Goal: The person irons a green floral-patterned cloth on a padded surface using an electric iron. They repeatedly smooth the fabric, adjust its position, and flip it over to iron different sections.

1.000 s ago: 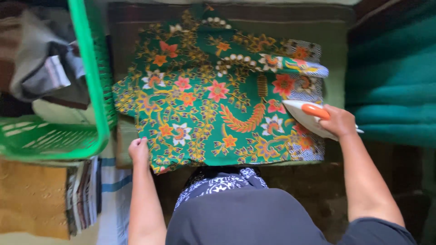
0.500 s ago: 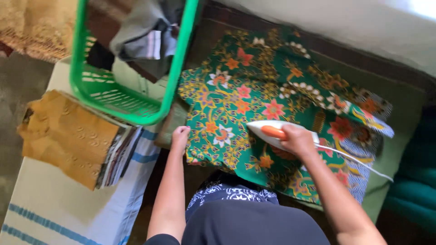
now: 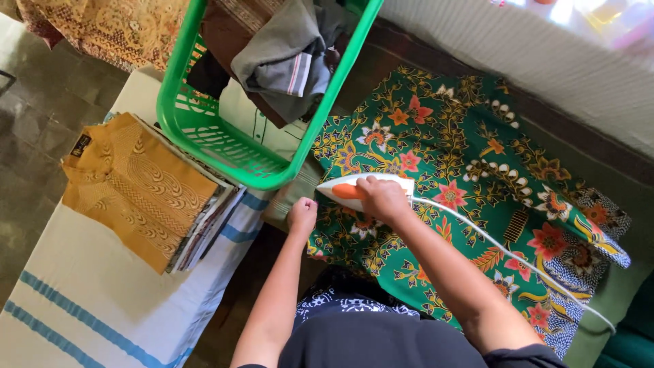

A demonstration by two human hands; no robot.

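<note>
Head view, looking down: a green floral cloth (image 3: 470,197) lies spread flat on a padded surface, so the iron can pass over it. The right hand (image 3: 383,197) has its grip clenched around the orange handle of a white iron (image 3: 354,189), which rests on the cloth's near-left part. The left hand (image 3: 302,215) is curled, pinning the cloth's edge taut. A green laundry basket (image 3: 204,133) of clothes sits beside a stack of 1 mustard shirt (image 3: 136,187) over other folded pieces.
</note>
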